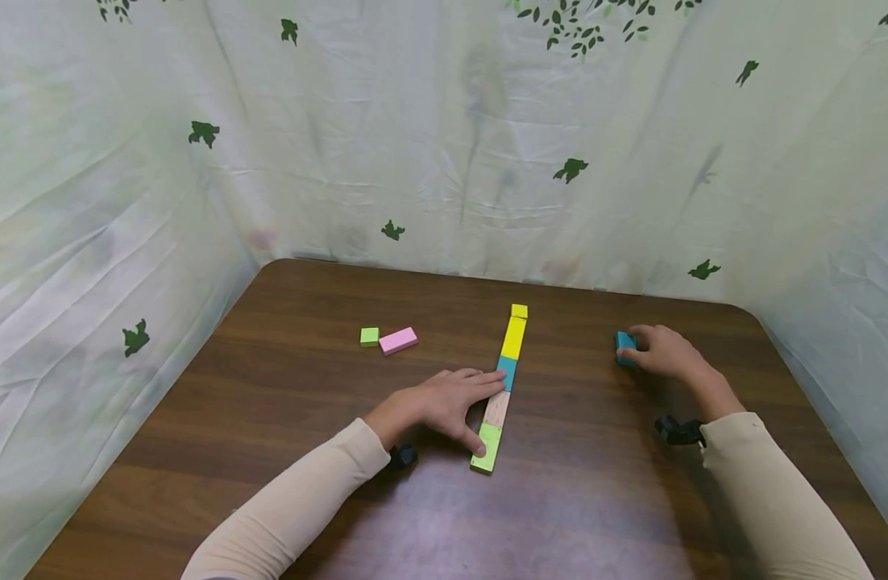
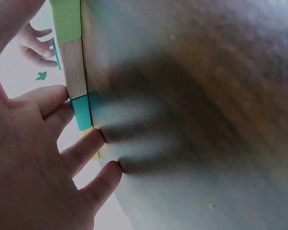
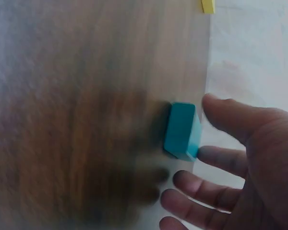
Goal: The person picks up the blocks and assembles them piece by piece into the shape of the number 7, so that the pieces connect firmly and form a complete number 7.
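A row of blocks runs away from me across the middle of the table: a light green block [image 1: 487,449], a bare wood block [image 1: 497,409], a blue block [image 1: 507,373], and yellow blocks [image 1: 513,337] at the far end. Alongside its left side lies my left hand [image 1: 451,403], fingers spread, fingertips at the blue block and thumb on the green one. At the right, a separate blue block [image 3: 180,129] sits on the table. My right hand [image 1: 665,352] is over it with loosely bent fingers; its index fingertip meets the block while the thumb stays apart.
Left of the row, a small green block [image 1: 370,337] lies beside a pink block [image 1: 398,341]. A pale curtain [image 1: 444,161] with leaf and bird prints hangs behind the brown wooden table [image 1: 284,379]. Dark wrist cameras [image 1: 678,431] sit under both wrists.
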`<action>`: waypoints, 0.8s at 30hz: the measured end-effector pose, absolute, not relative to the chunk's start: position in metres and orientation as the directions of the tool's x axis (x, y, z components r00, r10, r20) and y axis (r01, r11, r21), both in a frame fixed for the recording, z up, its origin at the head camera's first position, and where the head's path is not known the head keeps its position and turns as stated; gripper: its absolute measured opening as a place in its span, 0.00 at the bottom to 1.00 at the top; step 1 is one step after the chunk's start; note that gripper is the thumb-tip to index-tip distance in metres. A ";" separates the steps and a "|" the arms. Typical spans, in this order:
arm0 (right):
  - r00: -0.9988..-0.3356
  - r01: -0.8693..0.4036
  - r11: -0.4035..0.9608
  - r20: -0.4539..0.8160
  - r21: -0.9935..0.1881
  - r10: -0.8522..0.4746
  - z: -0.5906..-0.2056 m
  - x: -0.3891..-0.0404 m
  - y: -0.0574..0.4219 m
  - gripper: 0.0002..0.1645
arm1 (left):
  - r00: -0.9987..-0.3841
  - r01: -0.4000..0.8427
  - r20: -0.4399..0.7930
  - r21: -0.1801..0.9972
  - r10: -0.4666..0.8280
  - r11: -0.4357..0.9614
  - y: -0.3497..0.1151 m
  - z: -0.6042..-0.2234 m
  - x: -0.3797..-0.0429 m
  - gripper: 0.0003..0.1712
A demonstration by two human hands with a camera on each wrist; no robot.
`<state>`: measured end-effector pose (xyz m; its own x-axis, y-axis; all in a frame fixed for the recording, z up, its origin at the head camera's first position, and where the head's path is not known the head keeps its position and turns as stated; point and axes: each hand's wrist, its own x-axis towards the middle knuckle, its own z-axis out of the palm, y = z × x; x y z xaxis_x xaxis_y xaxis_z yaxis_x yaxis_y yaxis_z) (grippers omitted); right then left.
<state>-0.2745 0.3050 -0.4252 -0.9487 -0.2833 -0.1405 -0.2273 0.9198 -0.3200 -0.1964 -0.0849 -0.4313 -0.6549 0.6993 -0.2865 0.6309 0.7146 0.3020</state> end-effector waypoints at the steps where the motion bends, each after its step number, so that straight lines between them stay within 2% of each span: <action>1: -0.950 -0.218 0.921 -0.148 -0.322 -0.277 -0.427 -0.274 0.305 0.42 | -0.654 0.631 -0.287 0.304 0.700 0.714 -0.085 -0.431 -0.196 0.61; 9: -0.958 -0.188 0.915 -0.139 -0.356 -0.251 -0.429 -0.274 0.301 0.40 | -0.653 0.627 -0.300 0.301 0.695 0.719 -0.085 -0.430 -0.196 0.61; 14: -0.956 -0.222 0.901 -0.100 -0.374 -0.277 -0.432 -0.274 0.301 0.35 | -0.651 0.632 -0.296 0.299 0.699 0.715 -0.085 -0.431 -0.196 0.61; 24: -0.956 -0.227 0.902 -0.093 -0.368 -0.278 -0.435 -0.272 0.296 0.34 | -0.652 0.629 -0.300 0.299 0.697 0.718 -0.085 -0.433 -0.197 0.61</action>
<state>-0.2721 0.2956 -0.4354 -0.9561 -0.2779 -0.0926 -0.2266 0.9020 -0.3676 -0.1967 -0.0849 -0.4325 -0.6519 0.6965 -0.2997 0.6292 0.7175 0.2987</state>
